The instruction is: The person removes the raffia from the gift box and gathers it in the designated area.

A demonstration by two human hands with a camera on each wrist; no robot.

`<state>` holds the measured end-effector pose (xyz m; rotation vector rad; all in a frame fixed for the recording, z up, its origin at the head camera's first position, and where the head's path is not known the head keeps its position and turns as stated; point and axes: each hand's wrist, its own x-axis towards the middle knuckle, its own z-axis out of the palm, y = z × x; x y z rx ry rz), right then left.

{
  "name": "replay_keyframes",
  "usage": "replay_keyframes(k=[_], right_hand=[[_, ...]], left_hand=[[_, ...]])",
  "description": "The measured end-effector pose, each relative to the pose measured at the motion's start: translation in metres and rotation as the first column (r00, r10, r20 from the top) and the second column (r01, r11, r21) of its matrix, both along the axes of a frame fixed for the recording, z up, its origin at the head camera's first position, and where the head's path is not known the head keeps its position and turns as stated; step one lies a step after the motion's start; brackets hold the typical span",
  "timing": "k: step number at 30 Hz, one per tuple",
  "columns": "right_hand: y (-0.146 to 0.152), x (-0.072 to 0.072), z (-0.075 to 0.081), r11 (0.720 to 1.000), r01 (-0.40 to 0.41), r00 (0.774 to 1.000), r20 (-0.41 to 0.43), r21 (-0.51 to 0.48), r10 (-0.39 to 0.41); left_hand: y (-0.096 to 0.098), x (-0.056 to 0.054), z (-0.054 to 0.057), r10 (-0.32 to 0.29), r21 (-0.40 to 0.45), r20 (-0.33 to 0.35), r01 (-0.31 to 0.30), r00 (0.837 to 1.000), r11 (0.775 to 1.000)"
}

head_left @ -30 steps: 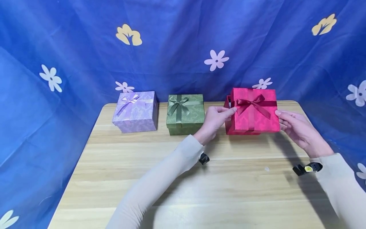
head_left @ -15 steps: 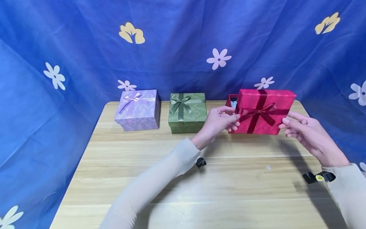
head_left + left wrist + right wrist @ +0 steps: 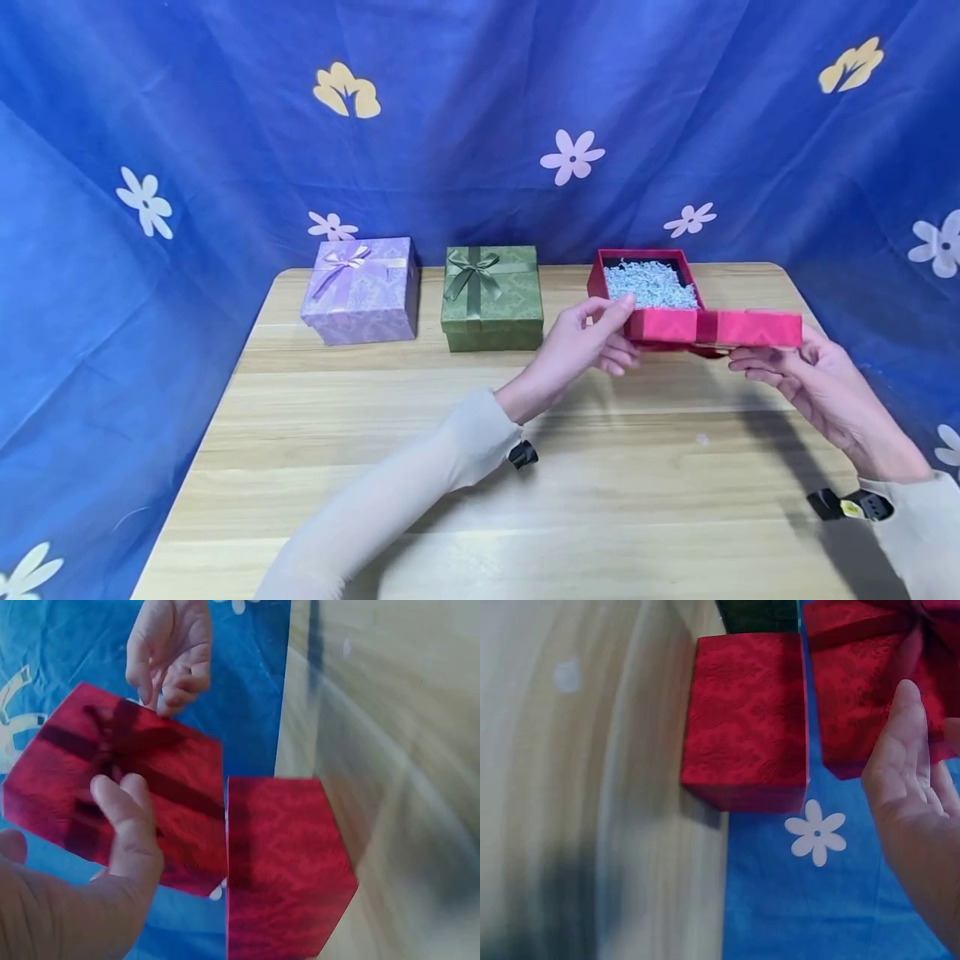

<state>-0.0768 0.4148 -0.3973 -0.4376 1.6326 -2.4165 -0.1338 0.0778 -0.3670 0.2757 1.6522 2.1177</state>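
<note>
A red gift box lid (image 3: 761,328) is held in front of and above the front part of its red box base (image 3: 596,282). The lid is tipped so that its side faces the head camera and its dark red bow points down. My left hand (image 3: 577,350) grips the lid's left end. At the other end, my right hand (image 3: 832,396) holds it with the fingers underneath. Light blue shredded paper (image 3: 648,283) fills the uncovered base. In the left wrist view, the lid (image 3: 184,832) shows its bow face beside the base (image 3: 289,862).
A closed green gift box (image 3: 491,321) with a bow stands at the middle back of the wooden table (image 3: 360,467). Left of it is a closed lilac gift box (image 3: 367,312). A blue flowered cloth (image 3: 465,125) hangs behind. A small pale spot (image 3: 702,439) lies on the tabletop.
The lid has moved off the base, right and toward me, and has tipped from bow up to bow down. The shredded paper in the base has come into view.
</note>
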Motion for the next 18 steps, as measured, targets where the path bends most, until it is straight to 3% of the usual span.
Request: replay_keyframes(k=[6, 12, 18], right_hand=[[0.003, 0.009, -0.009, 0.995, -0.07, 0.997, 0.022, -0.065, 0.072], [0.001, 0.021, -0.02, 0.996, -0.062, 0.995, 0.083, 0.069, 0.056], [0.004, 0.022, -0.035, 0.982, -0.145, 0.986, 0.102, 0.124, 0.133]], left_hand=[[-0.003, 0.014, -0.008, -0.041, -0.062, -0.013, 0.041, 0.999, 0.997], [-0.008, 0.026, -0.021, -0.058, -0.093, -0.015, 0.057, 0.998, 0.994], [-0.005, 0.037, -0.043, -0.028, -0.044, 0.015, 0.029, 0.999, 0.999]])
